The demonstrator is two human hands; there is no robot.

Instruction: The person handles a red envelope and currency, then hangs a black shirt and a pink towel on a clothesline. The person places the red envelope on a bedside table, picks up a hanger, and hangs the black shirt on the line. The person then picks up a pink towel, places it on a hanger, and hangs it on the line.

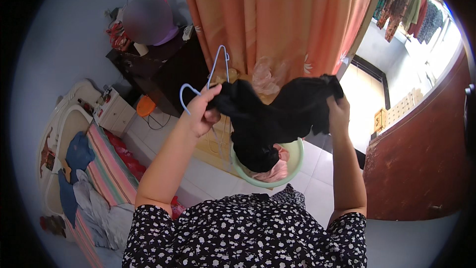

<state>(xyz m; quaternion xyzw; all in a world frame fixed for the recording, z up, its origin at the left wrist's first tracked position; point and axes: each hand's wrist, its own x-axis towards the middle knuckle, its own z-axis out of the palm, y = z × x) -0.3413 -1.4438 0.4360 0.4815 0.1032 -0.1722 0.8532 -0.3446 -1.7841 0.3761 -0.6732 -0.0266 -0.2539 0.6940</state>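
Note:
A black garment [277, 114] is stretched between my two hands in front of me, its lower part hanging over a pale green basin [296, 169]. My left hand [202, 111] is closed on one end of the garment, and a light blue clothes hanger [186, 92] hooks out by its thumb. My right hand [338, 114] grips the other end. Another light blue hanger [218, 62] rises just beyond my left hand; whether that hand also holds it cannot be told. Pink cloth [275, 171] lies in the basin, partly covered by the black garment.
Orange curtains [277, 25] hang straight ahead, with a crumpled clear plastic bag [267, 75] before them. A dark cabinet [171, 77] stands left, beyond a bed [111, 176] with clothes. Right are a reddish-brown door [416, 168] and a doorway to hanging clothes [409, 7].

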